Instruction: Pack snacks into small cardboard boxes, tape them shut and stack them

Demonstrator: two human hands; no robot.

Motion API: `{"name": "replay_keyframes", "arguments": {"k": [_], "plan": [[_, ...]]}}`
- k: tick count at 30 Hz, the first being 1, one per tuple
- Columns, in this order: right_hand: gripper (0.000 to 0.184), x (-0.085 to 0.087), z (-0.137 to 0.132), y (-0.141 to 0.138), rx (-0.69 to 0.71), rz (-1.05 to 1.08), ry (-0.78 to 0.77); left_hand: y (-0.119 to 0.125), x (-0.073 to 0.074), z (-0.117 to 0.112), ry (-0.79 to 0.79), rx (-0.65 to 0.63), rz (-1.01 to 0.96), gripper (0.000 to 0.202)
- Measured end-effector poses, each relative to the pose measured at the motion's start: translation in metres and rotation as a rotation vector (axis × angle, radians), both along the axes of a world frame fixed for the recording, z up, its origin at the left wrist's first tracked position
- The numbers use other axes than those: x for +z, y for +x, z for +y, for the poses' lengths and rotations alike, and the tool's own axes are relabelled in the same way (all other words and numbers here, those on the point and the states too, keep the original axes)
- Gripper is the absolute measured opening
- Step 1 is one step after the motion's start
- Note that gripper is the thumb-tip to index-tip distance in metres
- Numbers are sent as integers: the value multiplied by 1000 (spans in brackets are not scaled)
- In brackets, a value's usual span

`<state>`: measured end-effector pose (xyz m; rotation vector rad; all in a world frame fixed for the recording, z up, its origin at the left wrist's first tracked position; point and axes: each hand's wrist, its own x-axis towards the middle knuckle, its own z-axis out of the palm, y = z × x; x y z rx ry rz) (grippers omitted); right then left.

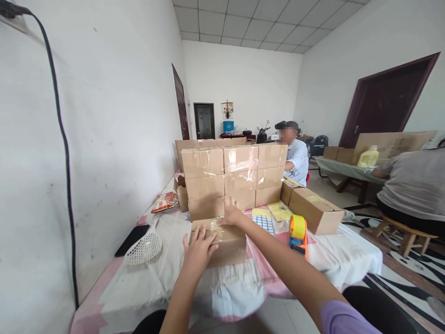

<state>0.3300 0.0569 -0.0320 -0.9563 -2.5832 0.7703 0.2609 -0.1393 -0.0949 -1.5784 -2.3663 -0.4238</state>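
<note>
A closed cardboard box (227, 253) with clear tape across its top sits in front of me on the cloth-covered table. My left hand (199, 244) lies on the near left part of its top, fingers spread. Toward the box's far edge is my right hand (230, 212), its fingers apart and raised, its lower part at the box top. Behind stands a wall of stacked taped boxes (239, 178), several in all. To the right lies an orange tape dispenser (298, 235) with a yellow roll, near a blue-bordered label sheet (264, 223).
On the left are a white slotted scoop (145, 246), a black phone-like slab (131, 240) and a red-and-white packet (165, 202). A long box (316, 208) stands at the right edge of the table (354, 250). One person (297, 155) sits behind the stack, another (413, 185) at a table on the right.
</note>
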Motion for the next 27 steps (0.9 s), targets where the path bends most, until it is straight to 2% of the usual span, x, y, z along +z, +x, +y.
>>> {"name": "replay_keyframes", "arguments": {"k": [1,2,4,6,7,10,13,15,18,20,22,24,27], "plan": [[94,1,3,3,-69,21,-20,0,1,0,5,-5,-9,42],[99,1,6,9,-118,41,-54,0,1,0,11,-21,-18,42],[88,-5,9,28,-116,73,-138,0,2,-1,30,-78,-34,42],[75,-21,7,56,-7,89,-210,-1,2,-2,54,-146,-38,42],[76,-31,3,72,63,127,-252,-3,1,-2,66,-173,-31,43],[100,-66,-14,113,260,320,-346,-12,-6,-2,96,-244,7,43],[130,-91,-30,134,323,376,-248,-24,-17,1,136,-328,70,39],[132,-96,-39,139,290,396,-112,-27,-22,4,192,-372,130,38],[114,-92,-51,153,182,496,-2,-21,-23,8,310,-416,235,37],[108,-84,-59,179,125,540,8,-10,-19,9,394,-427,298,38],[104,-74,-65,219,74,590,20,-1,-16,9,477,-436,347,41],[96,-62,-71,271,-26,655,61,6,-14,10,532,-475,380,39],[84,-39,-76,355,-317,708,145,8,-17,14,561,-538,378,36]]}}
